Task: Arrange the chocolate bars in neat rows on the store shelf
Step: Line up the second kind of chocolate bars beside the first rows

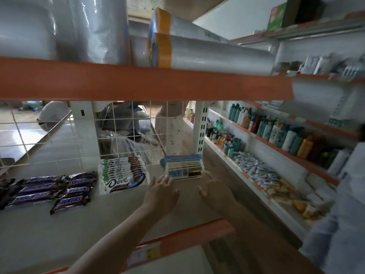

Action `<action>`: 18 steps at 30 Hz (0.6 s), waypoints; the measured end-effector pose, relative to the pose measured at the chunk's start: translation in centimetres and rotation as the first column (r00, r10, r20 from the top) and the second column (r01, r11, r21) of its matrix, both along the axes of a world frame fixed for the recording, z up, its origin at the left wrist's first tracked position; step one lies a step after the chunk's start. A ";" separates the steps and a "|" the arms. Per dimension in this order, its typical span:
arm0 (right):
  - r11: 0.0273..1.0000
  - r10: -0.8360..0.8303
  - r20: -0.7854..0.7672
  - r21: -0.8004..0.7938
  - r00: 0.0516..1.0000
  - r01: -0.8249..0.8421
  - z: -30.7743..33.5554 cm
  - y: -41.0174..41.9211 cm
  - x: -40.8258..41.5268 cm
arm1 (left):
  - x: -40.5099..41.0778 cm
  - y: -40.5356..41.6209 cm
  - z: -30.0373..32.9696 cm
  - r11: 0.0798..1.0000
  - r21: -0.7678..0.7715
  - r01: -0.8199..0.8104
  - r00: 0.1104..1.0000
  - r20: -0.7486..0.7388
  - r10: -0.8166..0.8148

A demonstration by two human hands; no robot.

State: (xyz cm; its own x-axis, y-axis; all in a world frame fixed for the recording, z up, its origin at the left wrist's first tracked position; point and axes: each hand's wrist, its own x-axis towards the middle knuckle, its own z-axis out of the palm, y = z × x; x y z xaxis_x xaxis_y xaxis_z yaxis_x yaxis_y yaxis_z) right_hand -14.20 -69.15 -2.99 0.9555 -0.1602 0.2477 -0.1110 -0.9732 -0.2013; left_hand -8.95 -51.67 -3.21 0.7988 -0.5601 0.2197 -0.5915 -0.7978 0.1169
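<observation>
Two open hands (162, 191) (214, 187) beside chocolate bars (183, 170)

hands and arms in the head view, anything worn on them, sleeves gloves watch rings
Both arms are bare from the bottom edge of the picture up to the hands: no sleeves show. The left hand and right hand wear no gloves. No watch, bracelet or ring is visible on either wrist or on the fingers, though the picture is slightly blurred, so a thin ring could be missed.

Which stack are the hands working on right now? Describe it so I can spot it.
On the grey shelf, find the right-hand stack before the wire grid. Unlike the Dove stack on its left, its pale backs face up.
</observation>
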 end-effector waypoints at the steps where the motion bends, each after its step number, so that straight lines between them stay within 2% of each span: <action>1: 1.000 -0.002 0.004 0.011 1.000 0.002 0.0 -0.3 -0.1 | -0.1 -0.2 -0.1 1.000 -0.007 0.006 1.000 -0.006 -0.006; 11: 0.996 0.074 0.026 -0.044 0.997 -0.072 -0.6 -0.9 1.6 | 0.2 0.2 0.1 0.999 -0.017 -0.038 0.999 -0.035 0.037; 18: 0.985 0.148 0.112 -0.104 0.983 -0.136 -0.6 -1.6 4.4 | 0.7 1.1 0.3 0.999 -0.034 -0.041 0.998 -0.051 0.039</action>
State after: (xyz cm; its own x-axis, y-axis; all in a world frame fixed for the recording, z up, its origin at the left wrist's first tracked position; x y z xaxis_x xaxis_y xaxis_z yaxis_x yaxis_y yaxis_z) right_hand -9.83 -70.80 -3.55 0.9297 0.0048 0.3682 0.0486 -0.9928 -0.1098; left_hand -8.26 -50.60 -2.86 0.8308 -0.5204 0.1977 -0.5522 -0.8153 0.1743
